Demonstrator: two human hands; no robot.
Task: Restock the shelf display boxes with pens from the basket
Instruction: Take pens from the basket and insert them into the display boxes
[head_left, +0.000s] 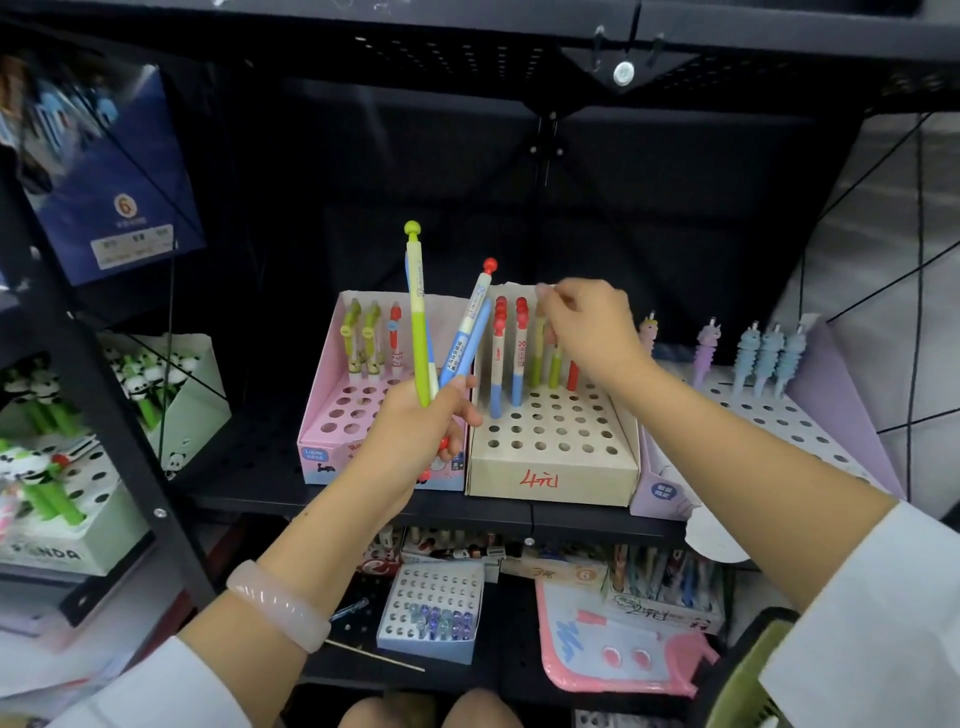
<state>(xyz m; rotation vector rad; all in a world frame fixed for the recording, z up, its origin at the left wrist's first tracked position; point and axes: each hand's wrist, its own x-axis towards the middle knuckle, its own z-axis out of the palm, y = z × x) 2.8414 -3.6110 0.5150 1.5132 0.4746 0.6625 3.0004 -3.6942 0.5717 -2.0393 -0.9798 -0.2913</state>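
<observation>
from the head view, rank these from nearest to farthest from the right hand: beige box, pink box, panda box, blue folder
Distances from the right hand:
1. beige box, directly under it
2. pink box, next box left
3. panda box, further left
4. blue folder, far upper left

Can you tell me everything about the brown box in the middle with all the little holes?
The brown box looks like plain cardboard, with a sloped top full of round holes and red writing on its front. It stands on the black shelf, touching the pink box. Pens stand upright in its back rows; most front holes are empty. The right hand pinches a pen there.
</observation>
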